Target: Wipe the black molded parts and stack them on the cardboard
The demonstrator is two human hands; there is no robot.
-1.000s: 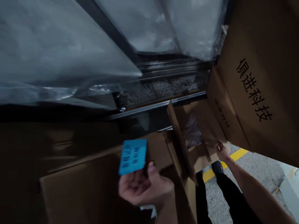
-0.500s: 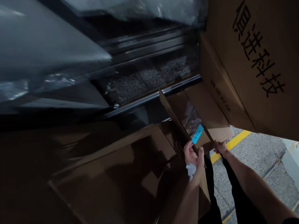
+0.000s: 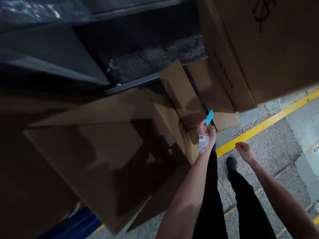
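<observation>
My left hand [image 3: 207,134] is closed on a small blue label [image 3: 209,117] and a crumpled white piece with a printed square [image 3: 203,142], which lies against the palm. Just beyond it, a cardboard box [image 3: 178,93] has its top flaps folded over, with a dark gap between them. My right hand [image 3: 244,151] hangs above the floor to the right of the box, fingers curled together. Whether something small is between those fingers cannot be made out.
A large open carton [image 3: 99,149] fills the left. At the upper right stands a big marked carton [image 3: 274,59]. A yellow line [image 3: 256,129] crosses the floor by my shoe [image 3: 231,163]. Something blue [image 3: 77,225] shows at the bottom left.
My right hand has let go of the box and moved right. The box's flaps now lie over its opening, hiding the clear plastic inside. The view has shifted.
</observation>
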